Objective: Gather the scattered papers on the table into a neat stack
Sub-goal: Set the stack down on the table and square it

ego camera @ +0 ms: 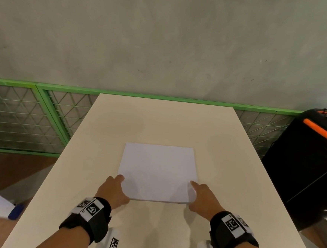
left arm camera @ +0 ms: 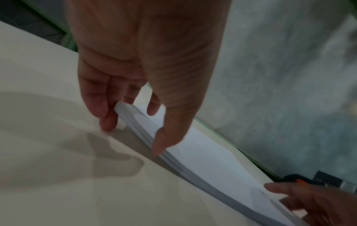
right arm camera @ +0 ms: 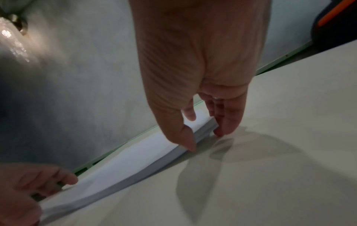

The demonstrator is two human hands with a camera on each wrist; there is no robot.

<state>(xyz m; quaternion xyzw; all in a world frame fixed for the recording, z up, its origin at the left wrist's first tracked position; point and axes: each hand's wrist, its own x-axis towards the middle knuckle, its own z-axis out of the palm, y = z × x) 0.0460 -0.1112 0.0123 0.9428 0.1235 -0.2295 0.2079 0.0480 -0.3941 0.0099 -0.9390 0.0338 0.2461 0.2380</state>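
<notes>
A squared stack of white papers (ego camera: pixel 158 172) lies in the middle of the beige table (ego camera: pixel 159 119). My left hand (ego camera: pixel 118 188) is at the stack's near left corner, straight fingers along the left edge and thumb at the near edge. My right hand (ego camera: pixel 197 196) mirrors it at the near right corner. In the left wrist view the left hand (left arm camera: pixel 133 131) brackets the corner of the paper stack (left arm camera: pixel 203 156), fingertips touching the table. The right wrist view shows the right hand (right arm camera: pixel 206 137) against the paper stack (right arm camera: pixel 135 165) the same way.
A black case with an orange handle (ego camera: pixel 311 153) stands off the table's right side. A green mesh fence (ego camera: pixel 43 115) runs behind the table under a grey wall. A blue-tipped object (ego camera: pixel 15 211) and a white sheet lie off the left edge.
</notes>
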